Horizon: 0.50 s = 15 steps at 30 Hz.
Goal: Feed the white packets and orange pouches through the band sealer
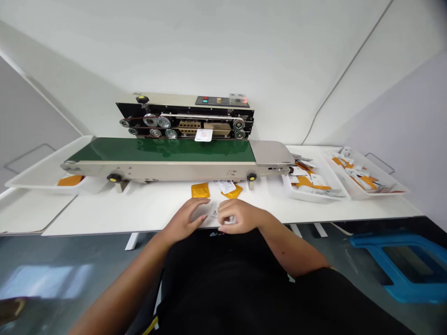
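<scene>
Just in front of my body at the table's front edge, my left hand (186,219) has thumb and fingers apart, with nothing between them. My right hand (242,216) is curled, its fingertips at a small white packet (214,211) with dark print; the fingers partly hide it. Beyond the hands lie an orange packet (200,190) and, to its right, a white printed packet (227,186) overlapping another orange packet (234,191). Behind them stands a band sealing machine (164,173) with a green conveyor belt (167,150). A white packet (203,135) sits upright at its sealing bands.
Two white bins (317,198) (380,191) at the right hold many orange and white packets. Another white bin (28,180) at the belt's left end contains an orange packet (71,180). A blue stool (401,239) stands on the floor at right.
</scene>
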Tool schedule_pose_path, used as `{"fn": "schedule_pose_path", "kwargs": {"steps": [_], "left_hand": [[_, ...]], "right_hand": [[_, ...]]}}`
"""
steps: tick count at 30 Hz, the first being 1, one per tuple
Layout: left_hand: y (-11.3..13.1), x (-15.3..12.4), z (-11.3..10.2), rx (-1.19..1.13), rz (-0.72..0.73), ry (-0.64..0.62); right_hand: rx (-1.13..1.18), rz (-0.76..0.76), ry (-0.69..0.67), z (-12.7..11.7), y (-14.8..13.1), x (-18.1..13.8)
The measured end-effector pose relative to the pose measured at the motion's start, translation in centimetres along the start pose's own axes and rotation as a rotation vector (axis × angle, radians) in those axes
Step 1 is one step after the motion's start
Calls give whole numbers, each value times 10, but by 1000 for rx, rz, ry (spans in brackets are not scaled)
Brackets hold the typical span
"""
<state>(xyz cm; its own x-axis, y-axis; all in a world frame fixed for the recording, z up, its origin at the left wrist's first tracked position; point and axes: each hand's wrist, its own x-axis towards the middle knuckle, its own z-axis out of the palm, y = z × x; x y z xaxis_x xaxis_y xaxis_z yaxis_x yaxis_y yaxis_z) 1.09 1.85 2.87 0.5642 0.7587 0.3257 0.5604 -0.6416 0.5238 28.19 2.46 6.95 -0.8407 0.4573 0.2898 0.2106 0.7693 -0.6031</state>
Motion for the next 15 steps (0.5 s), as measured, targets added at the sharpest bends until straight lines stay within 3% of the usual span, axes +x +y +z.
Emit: {"fn": "schedule_pose_path", "kwargs": {"steps": [3, 5, 9, 15], "left_hand": [[-2, 8, 7, 68, 44, -43], [-9, 11, 14, 133, 71, -83], [-20, 13, 22, 244, 5, -87], [-3, 20, 14, 90, 70, -25]], "right_hand": [[-262, 139, 72, 23, 11, -3], [-313, 193, 63, 36, 22, -9], [-267, 127, 88, 50, 40, -24], [-107, 59, 435, 50, 42, -23]]}}
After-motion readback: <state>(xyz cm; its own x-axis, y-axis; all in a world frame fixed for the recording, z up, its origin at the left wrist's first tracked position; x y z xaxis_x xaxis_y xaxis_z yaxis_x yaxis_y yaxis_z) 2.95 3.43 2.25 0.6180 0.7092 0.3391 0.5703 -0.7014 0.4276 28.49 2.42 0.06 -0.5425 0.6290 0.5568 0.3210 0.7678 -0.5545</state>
